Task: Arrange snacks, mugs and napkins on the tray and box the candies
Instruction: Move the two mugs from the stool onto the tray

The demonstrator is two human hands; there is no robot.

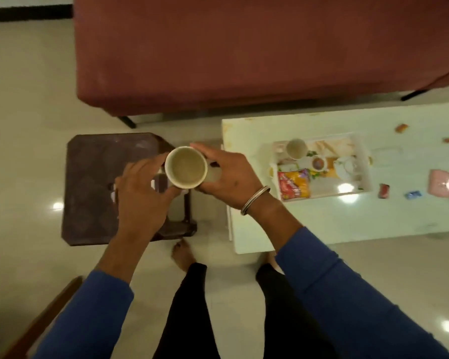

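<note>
Room: a pale glossy floor and a maroon sofa were seen.
Stool: a dark stool was set beside the white tabletop.
Tray: a tray with a mug and snack packet lay on the tabletop; candies were scattered beside it.
Hands: a second mug was gripped above the stool by the left hand and right hand, fingers curled round its sides.

Glossy cream tile floor with lamp glare spots, maroon sofa at top, dark brown stool, white worktop right.
</note>
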